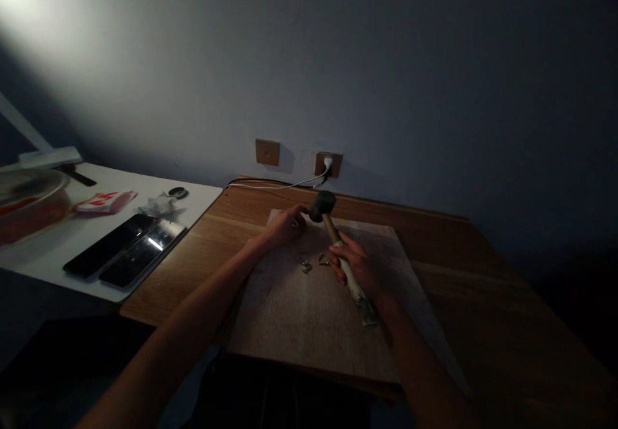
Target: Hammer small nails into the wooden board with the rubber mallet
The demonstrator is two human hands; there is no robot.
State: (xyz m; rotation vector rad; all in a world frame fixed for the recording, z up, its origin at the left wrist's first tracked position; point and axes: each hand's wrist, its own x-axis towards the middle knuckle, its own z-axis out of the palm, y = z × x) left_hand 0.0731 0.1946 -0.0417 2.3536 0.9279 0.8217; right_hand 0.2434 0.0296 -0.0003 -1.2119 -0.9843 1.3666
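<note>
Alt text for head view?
Dim light: the right hand grips a hammer, its head beside the left hand on a wooden board. Small metal pieces lie between the hands; two phones sit on a white table.

Wooden board [299,313] lies flat on wooden table [483,300], near edge overhanging toward the person. Small metal pieces [305,263] on board, between left hand [284,226] at far edge and right hand [357,268] around hammer [330,226]. Hammer head just beside left hand. White side table [58,248] abuts left; two phones [128,248] side by side on it. Wall socket [328,163] behind board
</note>
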